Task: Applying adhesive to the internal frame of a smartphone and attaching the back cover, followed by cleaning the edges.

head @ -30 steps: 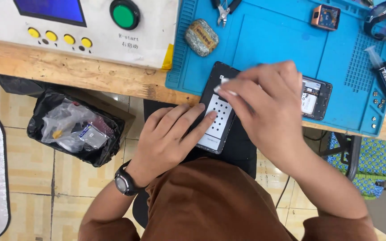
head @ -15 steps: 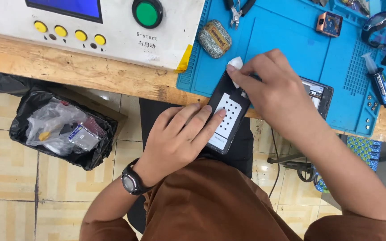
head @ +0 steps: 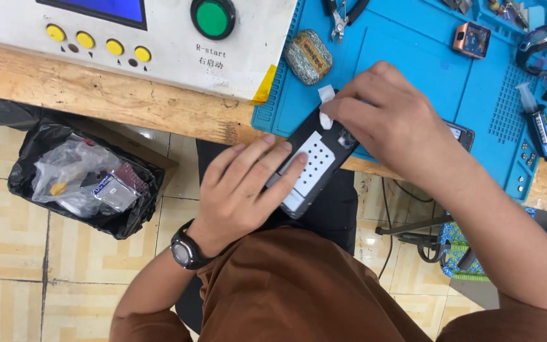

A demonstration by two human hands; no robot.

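The left hand (head: 242,196) is lying flat along the phone (head: 314,166), fingers stretched out rather than curled, pressing it down where it is overhanging the near edge of the desk (head: 115,95). The phone is lying open-backed, a white perforated sheet on it, tilted from seven toward one o'clock. At its one o'clock end the right hand (head: 387,120) is pinching a small white wipe (head: 326,104) between thumb and fingertips, closed tight on it, close to the camera corner.

To do this wiping well, the flat hand should be holding the phone steady while the wipe is moving in short, light strokes, since much of the phone is hanging past the edge.

At nine o'clock, on the tiled floor, a bin (head: 83,180) lined with a black bag is holding plastic scraps. Farther off, at twelve, a blue mat (head: 413,57) is covering the desk, carrying a mottled oval tin (head: 308,57) and pliers (head: 340,16). At two o'clock another dark phone (head: 460,134) is peeking out behind the right wrist, close enough to crowd it; a syringe (head: 536,123) is lying beyond. At eleven, a white control box (head: 159,38) with a green button (head: 213,18) is standing.
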